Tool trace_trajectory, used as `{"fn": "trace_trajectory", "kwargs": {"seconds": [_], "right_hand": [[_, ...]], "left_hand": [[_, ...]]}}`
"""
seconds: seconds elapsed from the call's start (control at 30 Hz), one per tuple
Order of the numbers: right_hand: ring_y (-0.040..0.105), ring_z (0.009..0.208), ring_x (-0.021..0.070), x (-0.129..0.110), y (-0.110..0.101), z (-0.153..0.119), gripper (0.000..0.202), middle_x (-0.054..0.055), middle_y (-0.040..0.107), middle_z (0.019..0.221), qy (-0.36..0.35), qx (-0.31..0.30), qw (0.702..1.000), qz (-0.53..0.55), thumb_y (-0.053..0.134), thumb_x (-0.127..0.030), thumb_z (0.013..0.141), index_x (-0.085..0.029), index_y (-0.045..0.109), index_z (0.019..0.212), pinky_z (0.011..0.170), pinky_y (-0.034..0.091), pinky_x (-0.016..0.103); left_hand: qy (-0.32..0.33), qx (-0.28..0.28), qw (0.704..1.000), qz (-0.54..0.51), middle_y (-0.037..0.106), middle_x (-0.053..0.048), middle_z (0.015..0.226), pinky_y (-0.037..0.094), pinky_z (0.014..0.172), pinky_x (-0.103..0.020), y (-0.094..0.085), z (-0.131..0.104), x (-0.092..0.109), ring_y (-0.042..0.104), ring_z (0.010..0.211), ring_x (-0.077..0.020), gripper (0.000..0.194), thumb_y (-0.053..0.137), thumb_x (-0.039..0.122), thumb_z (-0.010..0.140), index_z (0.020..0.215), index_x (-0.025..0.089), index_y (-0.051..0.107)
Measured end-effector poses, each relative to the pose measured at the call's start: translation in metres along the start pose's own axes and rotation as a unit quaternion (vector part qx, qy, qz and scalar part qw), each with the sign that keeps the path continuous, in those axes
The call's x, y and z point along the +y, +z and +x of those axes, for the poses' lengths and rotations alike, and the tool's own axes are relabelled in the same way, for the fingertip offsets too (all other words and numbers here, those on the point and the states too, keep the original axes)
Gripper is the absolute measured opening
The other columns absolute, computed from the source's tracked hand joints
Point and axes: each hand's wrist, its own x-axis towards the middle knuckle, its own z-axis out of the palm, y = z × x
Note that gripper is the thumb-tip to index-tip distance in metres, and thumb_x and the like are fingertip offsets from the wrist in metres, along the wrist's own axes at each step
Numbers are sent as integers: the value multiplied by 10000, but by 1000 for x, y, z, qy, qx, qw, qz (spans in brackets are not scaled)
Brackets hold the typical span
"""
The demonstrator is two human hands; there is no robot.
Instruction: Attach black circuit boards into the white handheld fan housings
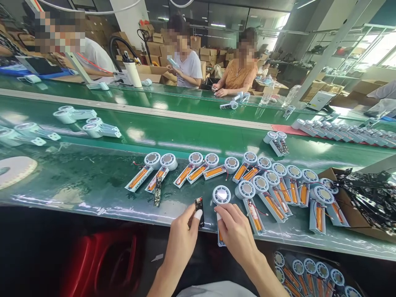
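Observation:
Pinched between the thumb and fingers of my left hand [185, 227] is a small black circuit board [199, 202], held upright near the bench's front edge. My right hand [233, 227] is closed over the handle of a light-blue handheld fan [221, 194], whose round grilled head points away from me. An orange battery shows in that fan's open handle, partly hidden by my fingers. White covers sit on fingertips of both hands. To the left, another circuit board [157, 191] leans across an open fan [161, 172].
Many open fans [272, 178] with orange batteries crowd the bench to the right. Beside them stands a cardboard box [349, 206] of black boards. A crate of fans [305, 272] is below the edge. A green conveyor [173, 128] runs behind; several people sit across it.

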Motion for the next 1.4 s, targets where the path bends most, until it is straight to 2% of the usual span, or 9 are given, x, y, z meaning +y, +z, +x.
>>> {"fn": "trace_trajectory", "kwargs": {"seconds": [0.13,0.27,0.37,0.5,0.77,0.97,1.1,1.2,1.4], "right_hand": [[651,862,231,2,0,0,348,77,731,1045,1,-21,998,53,438,-50,954,-223,693,1116,760,552,347],[651,816,207,6,-1,2,277,46,746,944,51,-9,993,109,518,-83,954,-222,670,1139,719,546,301],[634,799,208,8,-1,1,328,39,748,931,30,-8,995,98,507,-72,952,-215,616,1227,707,534,301],[601,756,218,8,-1,-1,316,51,739,930,-21,-30,999,37,461,-93,988,-214,588,1252,661,501,320],[608,798,222,5,-1,-2,236,68,722,988,-13,-33,999,19,477,-106,995,-217,626,1141,705,514,337],[598,841,232,8,-3,0,241,82,689,1010,-36,-62,997,18,475,-141,1018,-208,652,1168,723,525,355],[583,835,232,8,-2,0,233,84,677,994,-31,-62,997,23,478,-134,1016,-195,659,1149,720,522,355],[562,805,232,6,-1,0,213,86,663,969,-27,-62,998,-3,479,-128,1008,-186,668,1085,699,508,358],[562,804,219,6,-1,-1,179,66,662,942,-10,-42,999,17,503,-120,991,-204,658,1023,706,494,336]], "left_hand": [[-48,-15,995,-89,700,-31,817,511,683,-281,5,-3,0,678,768,-223,205,501,416,906,877,237,596],[-105,-52,975,-190,561,48,668,476,664,-263,14,-5,4,571,639,-163,169,479,406,908,888,243,515],[-131,-83,962,-224,440,85,597,392,536,-233,23,-1,7,441,533,-127,243,478,470,898,845,234,500],[-129,-119,958,-229,382,96,505,276,445,-225,32,10,5,349,447,-100,411,548,602,836,690,225,468],[-117,-96,967,-207,413,84,527,290,493,-227,30,10,0,371,498,-108,276,569,448,827,702,207,521],[-100,-101,971,-193,430,72,540,342,525,-244,24,5,0,415,526,-131,336,539,508,869,741,198,561],[-73,-63,981,-166,588,0,720,460,694,-298,25,-2,2,589,740,-205,319,535,497,883,883,190,619],[-67,-30,987,-142,670,-62,904,483,803,-344,26,-5,2,635,893,-251,312,524,482,889,963,193,617],[-59,-34,993,-96,667,-43,797,467,626,-306,21,-5,-4,627,714,-229,359,443,531,935,979,213,604]]}}
